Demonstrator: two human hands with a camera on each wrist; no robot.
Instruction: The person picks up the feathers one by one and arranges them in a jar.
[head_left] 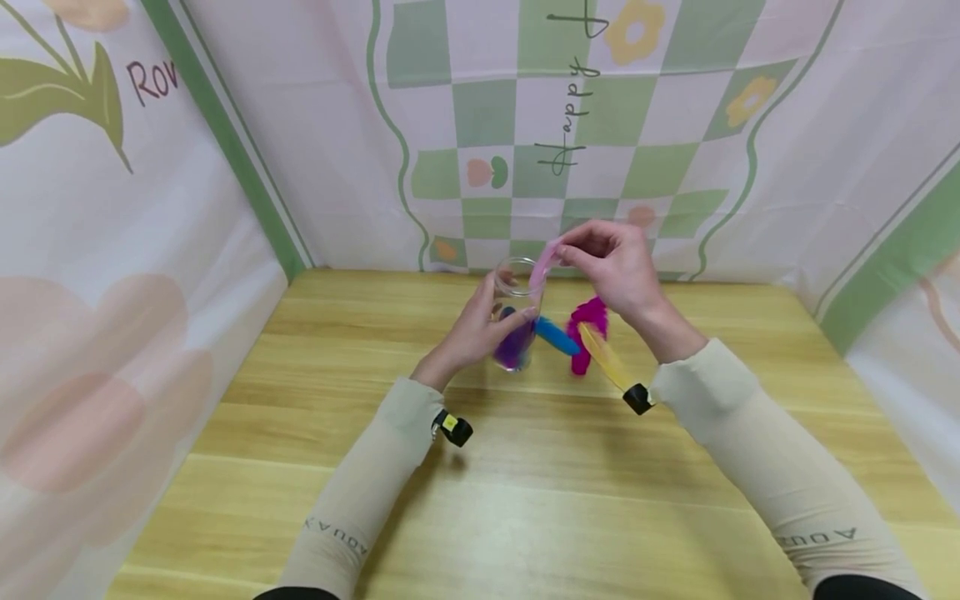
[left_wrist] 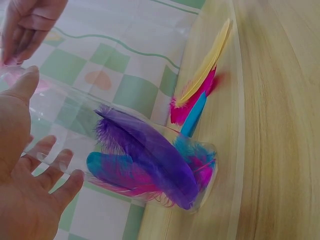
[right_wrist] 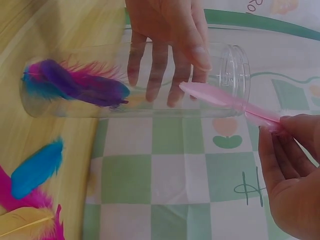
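Note:
A clear jar (head_left: pixel 517 293) stands near the back of the table, with purple, blue and magenta feathers (left_wrist: pixel 150 155) lying in its bottom. My left hand (head_left: pixel 483 321) grips the jar around its side, thumb in front and fingers behind. Between thumb and fingertips my right hand (head_left: pixel 618 267) pinches a pink feather (right_wrist: pixel 215 95) by its end. The feather's other end reaches through the open mouth into the jar's upper part. Beside the jar on the table lie a blue feather (head_left: pixel 557 336), a magenta feather (head_left: pixel 588 315) and a yellow feather (head_left: pixel 603 357).
The wood-grain table (head_left: pixel 510 483) stretches toward the front, under both forearms. A patterned cloth (head_left: pixel 480 117) hangs close behind the jar, and cloth also covers the left and right sides. Small black wrist cameras hang below both wrists.

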